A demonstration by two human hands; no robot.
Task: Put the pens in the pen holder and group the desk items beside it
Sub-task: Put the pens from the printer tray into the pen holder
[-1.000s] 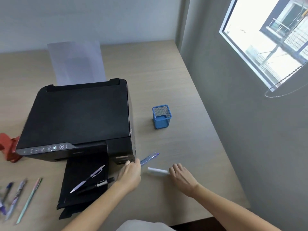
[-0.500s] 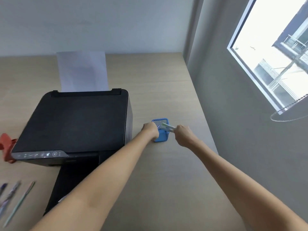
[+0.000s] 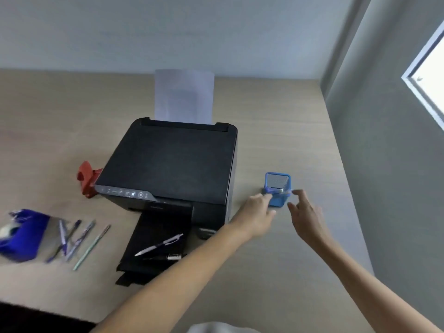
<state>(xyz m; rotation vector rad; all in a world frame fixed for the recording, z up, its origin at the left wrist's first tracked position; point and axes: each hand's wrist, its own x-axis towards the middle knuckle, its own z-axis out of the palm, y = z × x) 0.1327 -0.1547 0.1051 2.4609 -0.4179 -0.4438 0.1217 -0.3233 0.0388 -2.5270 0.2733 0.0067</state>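
The blue mesh pen holder (image 3: pixel 278 188) stands on the desk to the right of the printer. A blue pen and a white pen (image 3: pixel 278 190) rest blurred across its front rim. My left hand (image 3: pixel 258 209) has its curled fingertips against the left end of those pens; the grip is not clear. My right hand (image 3: pixel 304 213) hovers just right of the holder, fingers apart and holding nothing. A white pen (image 3: pixel 159 243) and a black pen (image 3: pixel 165 257) lie on the printer's output tray. Several pens (image 3: pixel 72 239) lie on the desk at the left.
A black printer (image 3: pixel 173 162) with a sheet of paper (image 3: pixel 184 94) fills the desk's middle. A red object (image 3: pixel 87 177) sits at its left side. A blue tape dispenser (image 3: pixel 22 234) is at the far left. A grey wall (image 3: pixel 384 164) bounds the desk on the right.
Both hands carried the blue and white pens from the desk front to the holder. My right hand has let go and drawn back slightly. The view has swung left, showing the tape dispenser.
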